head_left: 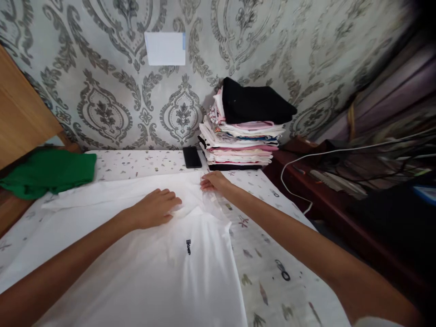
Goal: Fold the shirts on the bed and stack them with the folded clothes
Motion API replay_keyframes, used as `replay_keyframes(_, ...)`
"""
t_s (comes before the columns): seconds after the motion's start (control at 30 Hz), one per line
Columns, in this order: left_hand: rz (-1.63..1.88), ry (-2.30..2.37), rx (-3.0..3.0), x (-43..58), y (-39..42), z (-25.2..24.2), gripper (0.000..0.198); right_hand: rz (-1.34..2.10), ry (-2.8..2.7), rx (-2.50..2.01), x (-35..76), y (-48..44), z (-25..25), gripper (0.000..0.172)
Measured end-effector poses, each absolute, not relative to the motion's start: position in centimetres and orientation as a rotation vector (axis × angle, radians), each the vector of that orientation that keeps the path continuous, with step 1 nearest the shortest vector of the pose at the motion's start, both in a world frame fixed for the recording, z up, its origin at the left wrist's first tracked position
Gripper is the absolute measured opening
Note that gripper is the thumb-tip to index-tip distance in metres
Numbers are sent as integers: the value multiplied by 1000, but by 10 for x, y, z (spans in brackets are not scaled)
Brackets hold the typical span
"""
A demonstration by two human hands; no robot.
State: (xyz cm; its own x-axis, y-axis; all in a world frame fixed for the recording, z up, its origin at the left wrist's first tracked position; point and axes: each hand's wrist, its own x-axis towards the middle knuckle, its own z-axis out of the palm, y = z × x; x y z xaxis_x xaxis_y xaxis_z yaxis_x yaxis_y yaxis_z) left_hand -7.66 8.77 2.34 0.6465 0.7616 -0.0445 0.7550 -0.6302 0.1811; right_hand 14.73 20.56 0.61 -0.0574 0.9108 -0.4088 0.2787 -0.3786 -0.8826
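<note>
A white T-shirt (150, 268) with small dark lettering on its chest lies spread over the patterned sheet. Its upper part looks partly folded and rumpled. My left hand (155, 210) rests palm down on the fabric, fingers stretched out and slightly bent, above the lettering. At the shirt's far right edge, my right hand (216, 181) has its fingers closed on the cloth; the fingertips are partly hidden. Sheer fabric hangs just below that hand. A black phone (192, 157) lies a little beyond the shirt, near my right hand.
A tall stack of folded clothes (241, 147), topped by a black garment (257, 102), stands against the patterned wall. Green cloth (51, 170) lies at the left by a wooden panel (23, 109). A white cable (288, 165) runs along the dark red ledge (327, 204) at right.
</note>
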Motion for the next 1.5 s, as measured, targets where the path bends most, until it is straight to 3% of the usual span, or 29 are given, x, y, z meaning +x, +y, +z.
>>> replay_keyframes(0.1, -3, 1344, 2673, -63, 94, 24, 22, 1440, -1322, -1726, 146, 216, 4, 16)
replay_keyframes(0.3, 653, 1397, 2202, -56, 82, 30, 14, 1251, -1516, -1651, 145, 205, 9, 15)
replay_keyframes(0.4, 780, 1433, 2070, -55, 77, 29, 13, 991, -1922, -1239, 151, 167, 8, 34)
replay_keyframes(0.47, 808, 1454, 2007, -55, 76, 27, 12, 724, -2297, -884, 152, 139, 2, 60)
replay_keyframes(0.5, 822, 1454, 1972, -56, 75, 25, 13, 586, -2423, -795, 152, 128, -3, 66)
replay_keyframes(0.63, 856, 1451, 1896, -78, 69, 17, 13, 306, -2605, -829, 149, 111, -18, 34)
replay_keyframes(0.9, 997, 2420, 1429, -262, 52, 15, 12, 503, -2600, -863, 171, 115, -6, 30)
replay_keyframes(1.1, 776, 2676, 1061, -337, 62, 13, 17, 752, -2737, -818, 151, 145, 29, 37)
replay_keyframes(1.2, 647, 2744, 978, -337, 71, 6, 26, 503, -2579, -928, 123, 181, 13, 43)
replay_keyframes(1.3, 601, 2799, 953, -335, 75, 1, 21, 258, -2634, -1049, 106, 207, -26, 48)
replay_keyframes(1.4, 651, 2808, 954, -341, 73, 0, 11, 70, -2666, -1128, 105, 212, -61, 55)
replay_keyframes(1.5, 777, 2763, 918, -355, 68, -2, 18, 1, -2667, -1167, 112, 208, -74, 62)
